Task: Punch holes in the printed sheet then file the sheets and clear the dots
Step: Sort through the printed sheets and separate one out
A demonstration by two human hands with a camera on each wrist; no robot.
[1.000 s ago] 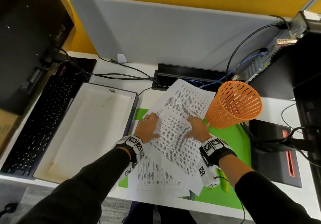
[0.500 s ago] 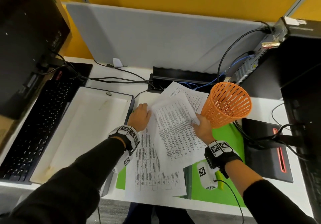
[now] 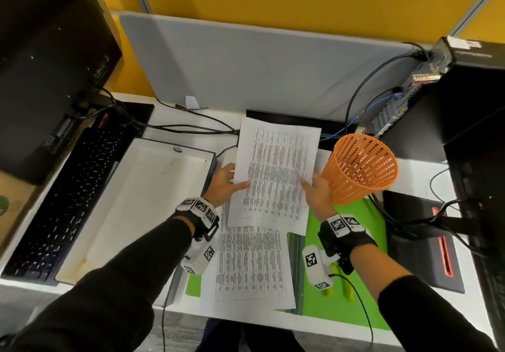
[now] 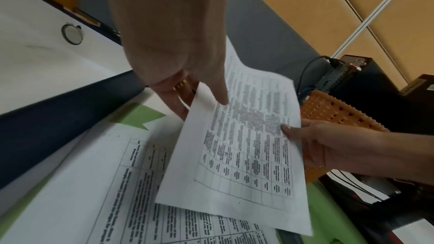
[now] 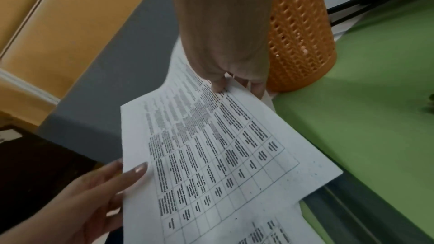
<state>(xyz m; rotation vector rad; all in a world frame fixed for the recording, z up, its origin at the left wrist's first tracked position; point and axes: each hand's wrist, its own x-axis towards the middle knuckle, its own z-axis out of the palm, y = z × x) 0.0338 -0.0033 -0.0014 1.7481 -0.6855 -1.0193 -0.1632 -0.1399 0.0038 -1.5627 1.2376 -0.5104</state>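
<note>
Now both hands, left hand (image 3: 224, 185), right hand (image 3: 318, 190), pinch printed sheet (image 3: 276, 174); lengthwise away from person

We note a matt white printed paper sheet (image 3: 276, 171), an orange perforated plastic mesh basket (image 3: 360, 168), and a smooth matt green mat (image 3: 352, 245).

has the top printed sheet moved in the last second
Yes. The top printed sheet, pinched by both hands, has swung straighter and lifted toward the black cable box, now overlapping it.
</note>
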